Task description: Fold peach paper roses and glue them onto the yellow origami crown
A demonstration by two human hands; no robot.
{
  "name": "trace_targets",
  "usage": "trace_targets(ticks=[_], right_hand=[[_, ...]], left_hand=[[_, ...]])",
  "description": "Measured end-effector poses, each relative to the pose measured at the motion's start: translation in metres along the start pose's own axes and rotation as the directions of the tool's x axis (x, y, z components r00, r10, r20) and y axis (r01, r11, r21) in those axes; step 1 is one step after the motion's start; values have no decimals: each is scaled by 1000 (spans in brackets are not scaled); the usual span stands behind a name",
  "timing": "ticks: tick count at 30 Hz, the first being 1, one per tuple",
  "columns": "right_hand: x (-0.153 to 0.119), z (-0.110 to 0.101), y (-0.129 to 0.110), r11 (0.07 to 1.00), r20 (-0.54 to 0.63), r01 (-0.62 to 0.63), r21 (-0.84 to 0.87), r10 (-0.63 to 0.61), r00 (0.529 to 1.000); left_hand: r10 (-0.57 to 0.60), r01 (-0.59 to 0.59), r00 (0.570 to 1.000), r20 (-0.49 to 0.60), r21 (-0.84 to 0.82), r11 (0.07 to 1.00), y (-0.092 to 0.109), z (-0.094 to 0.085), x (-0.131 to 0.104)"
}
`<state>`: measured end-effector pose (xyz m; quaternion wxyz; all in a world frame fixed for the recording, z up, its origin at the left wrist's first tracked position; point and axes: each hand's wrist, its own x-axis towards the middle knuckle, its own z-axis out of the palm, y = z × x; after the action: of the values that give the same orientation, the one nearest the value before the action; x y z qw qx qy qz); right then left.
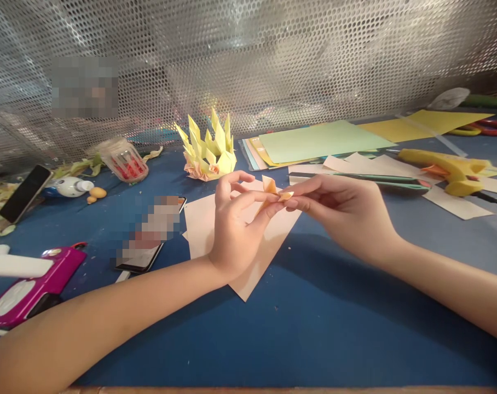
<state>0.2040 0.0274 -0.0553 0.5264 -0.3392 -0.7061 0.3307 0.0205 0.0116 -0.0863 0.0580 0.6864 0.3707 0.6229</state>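
Between my two hands is a small piece of folded peach-coloured paper (270, 185), raised above the table. My left hand (242, 224) pinches it between thumb and index finger, the other fingers curled loosely. On its other side, the thumb and fingertips of my right hand (341, 210) are closed on the paper's edge. My fingers hide part of the folds. Below lies a flat sheet of pale pink paper (248, 273). Behind my hands stands a yellow folded-paper crown (209, 148) with pointed tips and pink paper roses at its base.
At right lie a yellow glue gun (449, 164), a green-handled cutter (388, 180) and pink paper scraps (457, 202). Coloured sheets (326, 141) lie behind. At left are a phone (150, 241), a magenta device (63, 268) and a jar (123, 158). A perforated metal panel (273, 65) closes the back.
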Motion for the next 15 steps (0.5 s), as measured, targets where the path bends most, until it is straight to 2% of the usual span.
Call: trace_targets(ticks=[4, 9, 15], right_hand=[[-2, 1, 0, 1000, -4, 16, -12, -16, 1000], [-3, 4, 0, 998, 0, -4, 69, 4, 1000], [-1, 4, 5, 989, 11, -59, 139, 58, 998]], left_hand=[[86, -91, 994, 60, 78, 993, -1, -1, 2], [187, -200, 979, 86, 185, 962, -4, 0, 6], [217, -234, 971, 96, 233, 944, -4, 1, 7]])
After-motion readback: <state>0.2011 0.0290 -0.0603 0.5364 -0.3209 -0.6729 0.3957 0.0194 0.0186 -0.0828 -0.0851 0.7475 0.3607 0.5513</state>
